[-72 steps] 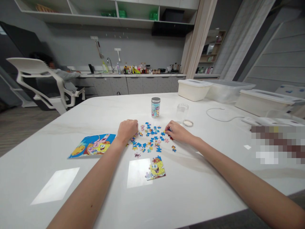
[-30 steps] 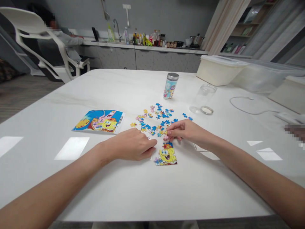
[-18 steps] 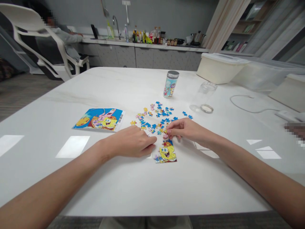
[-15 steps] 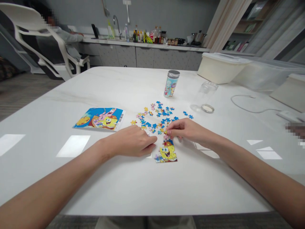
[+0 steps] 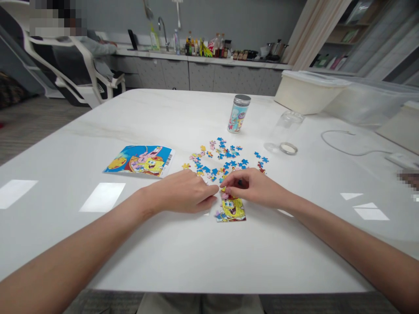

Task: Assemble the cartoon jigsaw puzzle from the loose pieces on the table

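Note:
A partly joined jigsaw puzzle [image 5: 233, 210] with a yellow cartoon face lies flat on the white table. At its upper edge my right hand [image 5: 250, 186] pinches a small puzzle piece [image 5: 223, 189] between thumb and index finger; the fingers partly cover it. My left hand [image 5: 190, 192] rests palm down just left of the puzzle, fingers curled in and index fingertip near the piece; nothing shows in it. Loose puzzle pieces [image 5: 206, 169], many of them blue, are scattered beyond both hands. A picture sheet [image 5: 144, 160] with the same cartoon figures lies to the left.
A printed canister [image 5: 238, 115] with a metal lid stands behind the pieces. Right of it are a clear jar [image 5: 288, 124], a round lid [image 5: 288, 148] and a cable [image 5: 337, 148]. Lidded boxes [image 5: 307, 91] line the back right. A person sits at the far-left counter.
My right hand has moved slightly left and toward me, over the puzzle's upper edge. Several reddish pieces once hidden behind it now show. My left hand keeps its curled pose.

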Demonstrator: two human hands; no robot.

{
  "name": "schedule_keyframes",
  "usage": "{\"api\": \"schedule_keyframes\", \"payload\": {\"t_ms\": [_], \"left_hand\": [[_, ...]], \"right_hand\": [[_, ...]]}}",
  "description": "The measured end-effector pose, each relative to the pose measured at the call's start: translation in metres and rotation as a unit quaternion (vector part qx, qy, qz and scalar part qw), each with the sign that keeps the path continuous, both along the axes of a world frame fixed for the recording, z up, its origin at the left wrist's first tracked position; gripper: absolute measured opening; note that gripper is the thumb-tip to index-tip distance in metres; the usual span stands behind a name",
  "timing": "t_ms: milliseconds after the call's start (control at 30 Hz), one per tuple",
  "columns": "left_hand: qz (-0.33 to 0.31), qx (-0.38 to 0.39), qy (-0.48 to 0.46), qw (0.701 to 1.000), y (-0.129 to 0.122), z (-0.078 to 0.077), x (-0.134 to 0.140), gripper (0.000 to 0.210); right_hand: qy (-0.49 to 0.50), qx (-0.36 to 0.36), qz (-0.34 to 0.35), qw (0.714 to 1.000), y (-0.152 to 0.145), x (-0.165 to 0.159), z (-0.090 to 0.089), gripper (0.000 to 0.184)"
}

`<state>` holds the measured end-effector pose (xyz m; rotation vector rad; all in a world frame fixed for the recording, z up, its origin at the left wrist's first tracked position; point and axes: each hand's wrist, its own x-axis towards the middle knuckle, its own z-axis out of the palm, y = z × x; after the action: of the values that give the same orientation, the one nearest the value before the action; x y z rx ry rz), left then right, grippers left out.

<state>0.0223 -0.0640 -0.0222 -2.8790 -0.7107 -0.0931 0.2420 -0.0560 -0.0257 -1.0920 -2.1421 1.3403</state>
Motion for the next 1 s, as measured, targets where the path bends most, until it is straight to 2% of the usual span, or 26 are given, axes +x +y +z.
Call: {"api": "schedule_keyframes", "payload": {"t_ms": [400, 667, 767, 900, 1000], "left_hand": [[0.0, 0.003, -0.001, 1.0, 0.0006, -0.0007, -0.0004, 0.027], [-0.002, 0.014, -0.003, 1.0, 0.0009, 0.001, -0.0005, 0.027], [0.001, 0.014, 0.004, 1.0, 0.0001, 0.0015, 0.0003, 0.026], [0.003, 0.007, 0.006, 1.0, -0.0001, 0.0015, 0.0007, 0.025], [0.002, 0.006, 0.009, 1.0, 0.0002, 0.0017, 0.0005, 0.025]], "right_hand": [[0.008, 0.002, -0.004, 1.0, 0.0015, 0.001, -0.0021, 0.016], [0.003, 0.011, -0.021, 1.0, 0.0024, 0.0014, -0.0001, 0.014], [0.009, 0.01, -0.017, 1.0, 0.0013, 0.0009, 0.003, 0.007], [0.038, -0.007, -0.016, 0.999, 0.0019, 0.0015, 0.0052, 0.011], [0.064, -0.047, -0.017, 0.997, 0.0039, 0.002, 0.003, 0.015]]}}
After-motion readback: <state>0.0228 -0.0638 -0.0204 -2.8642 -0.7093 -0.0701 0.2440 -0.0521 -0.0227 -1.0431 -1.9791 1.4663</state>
